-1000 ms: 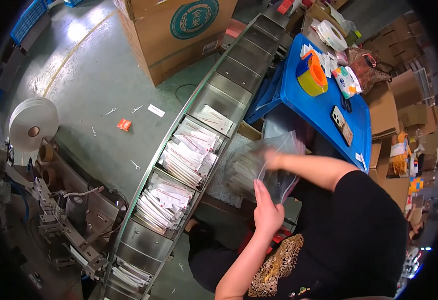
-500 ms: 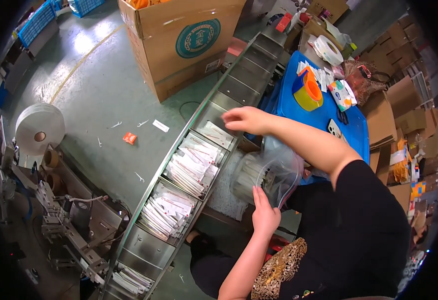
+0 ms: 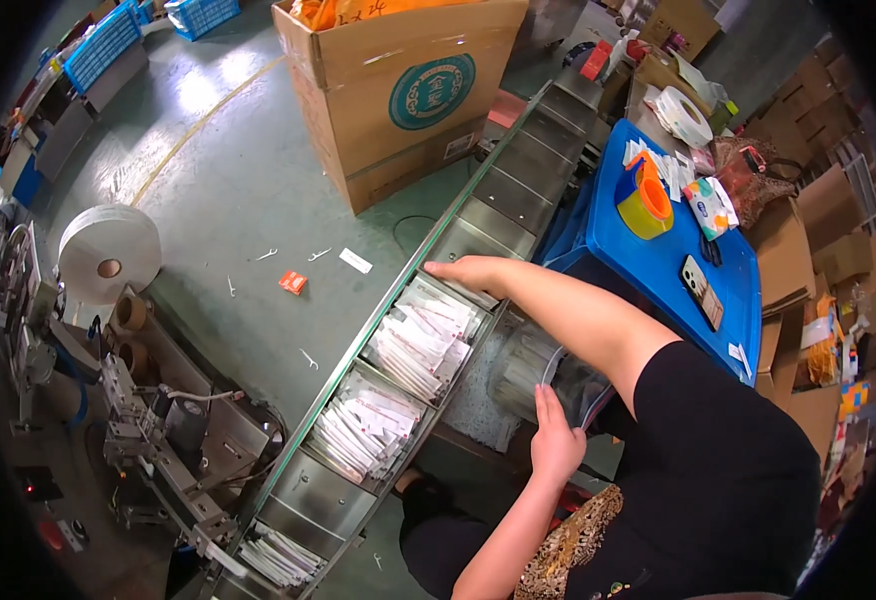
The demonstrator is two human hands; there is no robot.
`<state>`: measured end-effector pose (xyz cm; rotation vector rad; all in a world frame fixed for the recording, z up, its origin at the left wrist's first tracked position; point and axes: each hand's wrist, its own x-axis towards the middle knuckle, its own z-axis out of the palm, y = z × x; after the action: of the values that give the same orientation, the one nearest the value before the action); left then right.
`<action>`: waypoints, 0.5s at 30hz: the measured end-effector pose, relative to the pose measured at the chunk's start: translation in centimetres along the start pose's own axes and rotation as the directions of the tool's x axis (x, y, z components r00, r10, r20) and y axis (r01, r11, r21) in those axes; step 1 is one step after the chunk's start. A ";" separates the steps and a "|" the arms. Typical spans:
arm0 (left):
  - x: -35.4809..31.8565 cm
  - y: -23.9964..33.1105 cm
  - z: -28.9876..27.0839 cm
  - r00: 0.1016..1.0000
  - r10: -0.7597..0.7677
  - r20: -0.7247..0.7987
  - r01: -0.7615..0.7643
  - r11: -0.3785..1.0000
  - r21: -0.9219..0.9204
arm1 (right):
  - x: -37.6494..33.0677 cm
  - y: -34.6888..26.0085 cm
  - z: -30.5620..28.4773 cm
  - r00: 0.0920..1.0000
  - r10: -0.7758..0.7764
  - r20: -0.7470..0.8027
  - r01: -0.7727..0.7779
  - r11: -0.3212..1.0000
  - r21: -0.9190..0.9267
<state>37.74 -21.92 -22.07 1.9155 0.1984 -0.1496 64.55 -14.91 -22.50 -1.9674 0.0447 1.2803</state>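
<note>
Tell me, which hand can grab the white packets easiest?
Right. The right hand rests at the tray beside the white packets; the left hand grips the clear bag.

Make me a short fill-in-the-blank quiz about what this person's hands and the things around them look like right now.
1. The right hand reaches over the compartment next to the one filled with white ____.
2. The left hand grips a clear plastic ____.
3. The phone lies on a ____ table top.

Missing words: packets; bag; blue
</note>
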 end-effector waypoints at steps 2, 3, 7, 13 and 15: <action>0.0 0.4 0.3 0.999 -0.003 0.043 0.004 1.000 -0.020 | -0.1 1.3 -1.1 0.987 -0.157 0.041 0.159 0.985 -0.066; -0.1 0.5 0.5 0.999 -0.001 0.038 0.002 1.000 -0.025 | -0.2 2.2 -1.5 0.948 -0.319 -0.024 0.300 0.914 -0.273; 0.0 0.1 0.5 1.000 0.017 0.014 -0.016 1.000 -0.012 | -2.6 1.4 -1.3 0.826 -0.518 -0.221 0.522 0.852 -0.046; -0.6 0.7 -0.6 0.996 -0.037 0.081 0.039 0.999 -0.025 | -7.1 -1.5 3.0 0.883 -0.457 0.104 0.417 0.868 0.271; -0.6 0.8 -0.7 0.992 -0.063 0.113 0.068 0.997 -0.038 | -5.6 -0.6 4.2 0.891 -0.446 0.083 0.436 0.892 0.116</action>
<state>37.33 -21.52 -20.99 1.8539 0.1880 -0.2935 58.83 -13.96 -18.57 -1.6962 -0.3717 1.0548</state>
